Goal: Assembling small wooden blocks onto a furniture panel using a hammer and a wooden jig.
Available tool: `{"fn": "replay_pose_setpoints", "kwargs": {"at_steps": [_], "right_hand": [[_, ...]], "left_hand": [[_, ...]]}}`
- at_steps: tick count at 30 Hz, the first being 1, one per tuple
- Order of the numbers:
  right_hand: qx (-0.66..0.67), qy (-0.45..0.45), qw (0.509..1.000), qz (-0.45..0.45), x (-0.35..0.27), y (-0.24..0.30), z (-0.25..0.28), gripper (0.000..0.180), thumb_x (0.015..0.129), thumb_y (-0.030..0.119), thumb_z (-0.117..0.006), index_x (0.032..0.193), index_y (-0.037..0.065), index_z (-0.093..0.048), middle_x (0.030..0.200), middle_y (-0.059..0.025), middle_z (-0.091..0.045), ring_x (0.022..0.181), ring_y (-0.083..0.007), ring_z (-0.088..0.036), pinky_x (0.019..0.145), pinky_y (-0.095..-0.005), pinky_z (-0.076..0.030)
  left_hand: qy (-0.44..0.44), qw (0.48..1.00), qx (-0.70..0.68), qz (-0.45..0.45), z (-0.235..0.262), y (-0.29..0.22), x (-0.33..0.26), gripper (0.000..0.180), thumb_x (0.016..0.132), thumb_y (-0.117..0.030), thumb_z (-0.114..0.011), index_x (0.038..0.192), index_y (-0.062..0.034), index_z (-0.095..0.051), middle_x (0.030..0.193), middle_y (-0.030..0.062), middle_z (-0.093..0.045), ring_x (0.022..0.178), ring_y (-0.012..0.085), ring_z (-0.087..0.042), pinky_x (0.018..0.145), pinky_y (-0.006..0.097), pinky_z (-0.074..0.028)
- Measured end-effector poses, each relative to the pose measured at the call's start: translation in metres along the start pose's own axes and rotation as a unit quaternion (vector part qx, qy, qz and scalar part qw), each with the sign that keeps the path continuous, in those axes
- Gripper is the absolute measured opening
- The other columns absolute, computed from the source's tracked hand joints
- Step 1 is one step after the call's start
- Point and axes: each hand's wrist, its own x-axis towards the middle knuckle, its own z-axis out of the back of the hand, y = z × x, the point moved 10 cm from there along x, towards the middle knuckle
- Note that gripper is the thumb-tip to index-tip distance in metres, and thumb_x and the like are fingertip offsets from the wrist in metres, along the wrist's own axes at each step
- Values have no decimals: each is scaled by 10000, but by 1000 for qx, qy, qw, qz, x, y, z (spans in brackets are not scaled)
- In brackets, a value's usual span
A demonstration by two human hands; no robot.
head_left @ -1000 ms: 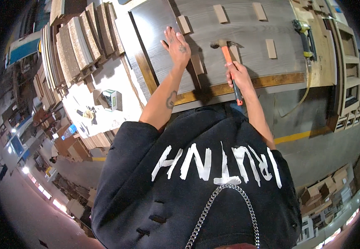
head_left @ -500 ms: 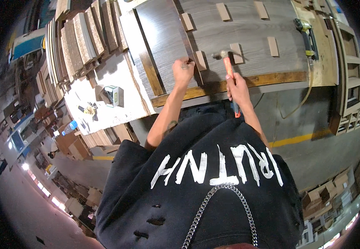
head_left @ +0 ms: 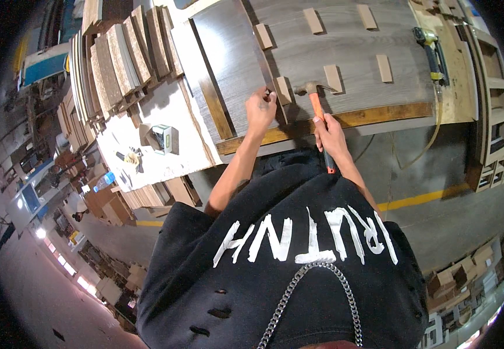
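- Far left there's a white bench (head_left: 164, 166) with a small box (head_left: 162, 138) and odd bits on it, and boards (head_left: 115, 61) stacked on edge behind. Not part of the action.
- Left hand (head_left: 261, 108) is pinched shut at the near end of a small wooden block (head_left: 283, 91) on the grey panel (head_left: 345, 58), fingers curled tight. Looks like it's steadying a nail there, but that's too small to make out.
- Right hand (head_left: 330, 135) is wrapped fully round the orange handle of a hammer (head_left: 314, 102), head just beside that block.
- So I'd say we're mid-fixing this block, with more blocks waiting further along. The next hit needs to land square and miss those fingers.
- Versus half a second back: the left hand is at the same block, and the hammer head has come in closer to it.
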Motion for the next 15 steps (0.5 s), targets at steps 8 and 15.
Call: {"fn": "replay_pose_setpoints", "kwargs": {"at_steps": [8,15], "right_hand": [[-9,2,1000,-8,1,4,-3,238,1041,275,-494,966,48,-480,620,-5,-472,434,-108,-493,385,-287,-405],[42,-31,999,-10,11,3,-11,274,1039,289,-499,914,44,-491,609,-1,-466,418,-93,-475,365,-268,-386]], "left_hand": [[-34,994,53,-93,-3,-13,0,380,881,-263,-731,879,91,-594,691,195,-598,609,272,-531,610,469,-429],[-57,992,92,-65,-3,-13,-4,266,815,-124,-729,952,79,-625,809,330,-616,869,512,-601,742,534,-461]]}}
